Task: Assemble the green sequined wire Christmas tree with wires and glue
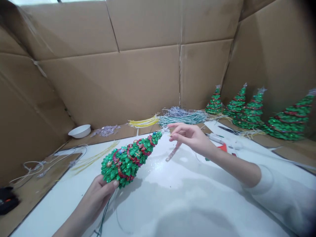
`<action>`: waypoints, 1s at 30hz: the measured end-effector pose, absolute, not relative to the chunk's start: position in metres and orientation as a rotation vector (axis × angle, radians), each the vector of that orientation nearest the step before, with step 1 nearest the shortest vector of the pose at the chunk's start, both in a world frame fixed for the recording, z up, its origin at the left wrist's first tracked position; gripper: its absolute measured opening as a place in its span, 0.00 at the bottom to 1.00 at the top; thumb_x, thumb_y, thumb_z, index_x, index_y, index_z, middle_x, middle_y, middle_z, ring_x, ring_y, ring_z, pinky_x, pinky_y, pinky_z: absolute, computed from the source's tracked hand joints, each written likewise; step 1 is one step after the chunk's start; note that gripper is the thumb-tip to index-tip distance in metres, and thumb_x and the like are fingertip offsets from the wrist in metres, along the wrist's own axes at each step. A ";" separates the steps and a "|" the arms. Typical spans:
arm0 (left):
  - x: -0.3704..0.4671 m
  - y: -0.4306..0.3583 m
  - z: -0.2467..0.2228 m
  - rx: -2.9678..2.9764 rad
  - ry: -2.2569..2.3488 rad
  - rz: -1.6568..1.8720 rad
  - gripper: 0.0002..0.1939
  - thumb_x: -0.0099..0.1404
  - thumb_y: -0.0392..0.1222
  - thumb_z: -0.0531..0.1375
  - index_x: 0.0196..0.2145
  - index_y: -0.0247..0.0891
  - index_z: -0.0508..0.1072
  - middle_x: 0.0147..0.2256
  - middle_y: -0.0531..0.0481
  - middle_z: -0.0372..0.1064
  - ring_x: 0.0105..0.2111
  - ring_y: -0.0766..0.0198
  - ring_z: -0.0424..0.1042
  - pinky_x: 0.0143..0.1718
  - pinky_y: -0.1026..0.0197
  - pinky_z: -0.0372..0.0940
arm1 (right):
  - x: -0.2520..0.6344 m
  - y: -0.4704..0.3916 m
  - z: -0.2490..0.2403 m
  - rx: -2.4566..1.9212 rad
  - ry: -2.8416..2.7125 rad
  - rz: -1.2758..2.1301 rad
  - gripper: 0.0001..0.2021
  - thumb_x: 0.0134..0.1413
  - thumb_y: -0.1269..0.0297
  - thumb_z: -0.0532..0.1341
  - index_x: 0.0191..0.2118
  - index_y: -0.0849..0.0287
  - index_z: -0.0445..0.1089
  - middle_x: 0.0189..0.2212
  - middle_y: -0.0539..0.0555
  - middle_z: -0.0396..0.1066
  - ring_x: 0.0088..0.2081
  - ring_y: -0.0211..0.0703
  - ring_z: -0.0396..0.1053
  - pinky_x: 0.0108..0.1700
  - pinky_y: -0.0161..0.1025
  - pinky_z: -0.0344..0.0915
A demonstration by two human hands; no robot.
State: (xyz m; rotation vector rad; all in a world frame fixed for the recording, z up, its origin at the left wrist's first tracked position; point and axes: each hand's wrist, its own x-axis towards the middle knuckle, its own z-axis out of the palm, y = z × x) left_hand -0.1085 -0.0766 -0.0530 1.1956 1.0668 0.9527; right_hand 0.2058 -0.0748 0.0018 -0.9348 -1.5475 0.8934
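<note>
My left hand (pixel 98 194) grips a green Christmas tree figurine (pixel 132 158) by its base, the thumb on the lower branches. Sparkling green, with red garlands and small gold and blue ornaments, it leans so that its top points up and right. A pale clear star (pixel 165 130) shows at the tip. Dark green wires (pixel 105 214) hang from the base. Beside the star is my right hand (pixel 187 135), fingers partly bent and apart, index finger stretched toward the tip. A pinkish strip (pixel 172 154) shows below its fingers; whether the hand touches it I cannot tell.
Several similar green trees (pixel 253 110) with star tops stand at right. Along the back lie yellow wires (pixel 144 121), green and white wires (pixel 182 117), clear pieces (pixel 106 130) and a white bowl (pixel 80 131). A glue gun (pixel 217 137) lies behind my right forearm. Cardboard walls (pixel 148 79) surround the table.
</note>
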 end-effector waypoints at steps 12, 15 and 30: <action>-0.114 -0.076 -0.061 0.897 0.962 0.929 0.28 0.42 0.43 0.70 0.44 0.44 0.75 0.40 0.48 0.76 0.40 0.51 0.74 0.38 0.59 0.70 | 0.196 -0.086 0.000 -0.845 -1.613 0.820 0.05 0.51 0.63 0.62 0.30 0.59 0.74 0.42 0.57 0.71 0.43 0.43 0.70 0.38 0.39 0.71; -0.110 -0.078 -0.057 0.812 1.023 0.955 0.27 0.38 0.43 0.71 0.40 0.41 0.77 0.39 0.46 0.77 0.42 0.47 0.72 0.40 0.56 0.70 | 0.195 -0.083 -0.008 -0.866 -1.611 0.806 0.06 0.51 0.63 0.62 0.31 0.59 0.74 0.41 0.57 0.70 0.42 0.42 0.69 0.39 0.38 0.70; -0.115 -0.079 -0.060 0.793 0.863 0.899 0.22 0.42 0.49 0.70 0.38 0.47 0.78 0.44 0.49 0.75 0.47 0.42 0.70 0.45 0.46 0.68 | 0.193 -0.078 -0.013 -1.010 -1.494 0.927 0.09 0.49 0.60 0.64 0.29 0.61 0.73 0.33 0.56 0.74 0.29 0.37 0.71 0.35 0.38 0.71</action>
